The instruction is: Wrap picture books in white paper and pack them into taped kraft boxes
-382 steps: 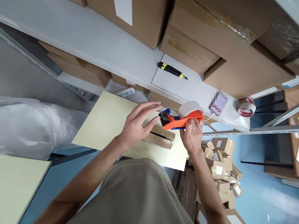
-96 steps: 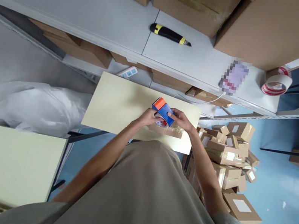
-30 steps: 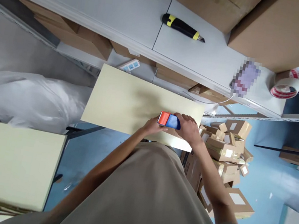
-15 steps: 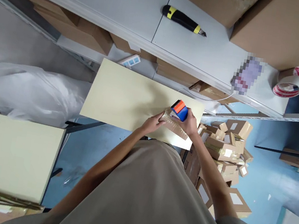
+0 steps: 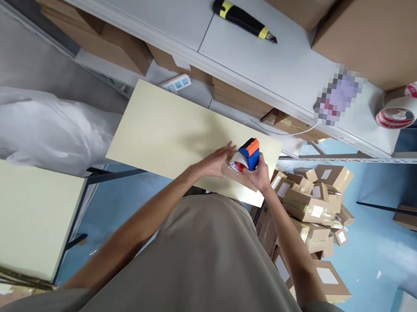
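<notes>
My right hand [image 5: 259, 175] is wrapped round a blue and orange tape dispenser [image 5: 248, 155] with a roll of tape in it. The dispenser is over a small brown cardboard box [image 5: 242, 177], which lies near the front edge of a cream tabletop [image 5: 157, 126]. At the box's left end is my left hand [image 5: 218, 160], its fingers stretched out and somewhat blurred. Whether it touches the box I cannot tell. Much of the box is hidden by the dispenser and my right hand.
A grey shelf [image 5: 157, 9] beyond the tabletop holds a black and yellow utility knife [image 5: 245, 20], a pixelated phone-like item [image 5: 338, 98], tape rolls [image 5: 399, 112] and large cartons [image 5: 404, 39]. Packed boxes [image 5: 309, 207] are piled at right. Plastic wrapping [image 5: 37, 127] lies at left.
My left hand has loosened from its hold at the box's left end, and its fingers have extended. The dispenser has tilted, showing more of its tape roll. The view has shifted slightly.
</notes>
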Demonstrator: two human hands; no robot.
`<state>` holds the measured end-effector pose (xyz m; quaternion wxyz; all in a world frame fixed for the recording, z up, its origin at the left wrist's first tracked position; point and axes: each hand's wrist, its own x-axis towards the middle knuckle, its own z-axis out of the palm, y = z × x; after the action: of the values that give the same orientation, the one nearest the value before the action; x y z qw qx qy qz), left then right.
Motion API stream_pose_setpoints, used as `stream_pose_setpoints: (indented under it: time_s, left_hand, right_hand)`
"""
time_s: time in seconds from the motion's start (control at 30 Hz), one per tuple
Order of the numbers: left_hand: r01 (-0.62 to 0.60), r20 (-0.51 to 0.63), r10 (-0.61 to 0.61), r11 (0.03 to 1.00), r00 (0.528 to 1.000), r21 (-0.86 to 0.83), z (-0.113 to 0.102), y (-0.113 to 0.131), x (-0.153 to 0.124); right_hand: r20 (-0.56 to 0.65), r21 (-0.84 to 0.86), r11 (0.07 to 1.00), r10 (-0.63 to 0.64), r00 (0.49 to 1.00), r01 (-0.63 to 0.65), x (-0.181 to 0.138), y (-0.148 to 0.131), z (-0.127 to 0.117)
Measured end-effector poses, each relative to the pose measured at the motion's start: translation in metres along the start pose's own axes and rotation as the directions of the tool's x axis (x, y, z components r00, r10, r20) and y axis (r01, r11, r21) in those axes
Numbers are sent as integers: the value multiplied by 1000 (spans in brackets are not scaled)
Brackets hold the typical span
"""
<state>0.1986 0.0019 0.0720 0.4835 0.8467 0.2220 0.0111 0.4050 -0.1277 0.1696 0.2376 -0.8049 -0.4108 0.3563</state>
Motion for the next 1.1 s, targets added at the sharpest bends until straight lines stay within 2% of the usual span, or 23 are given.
stream_pose_setpoints:
  time_s: [0.1,0.27,0.47,0.57,0.77,0.93,1.1]
  left_hand:
    - [-24,81,12,987,997,156,2,-1,5]
    - [-2,78,-18,969,997,248,12,-6,3]
    - [111,107,-151,943,983,313,20,-3,3]
    - [105,93,-143,939,985,326,17,1,3]
    - [-49,84,23,946,996,321,14,6,2]
    - [6,85,-32,956,996,292,14,7,-4]
    - [78,28,-91,947,995,312,-4,-7,-26]
  right_hand:
    - [8,-44,999,-15,1000,15,-1,4,-3]
    - [22,-176,983,-41,999,45,-5,-2,-3]
    - [77,-407,913,43,996,-8,-16,-40,-2]
    - [76,-478,878,58,995,-15,-17,-58,-3]
    - [115,-532,846,125,985,-46,-13,-69,-9]
    - [154,-544,837,35,987,55,-7,-78,-11]
    - [168,-472,879,11,986,71,6,-84,5]
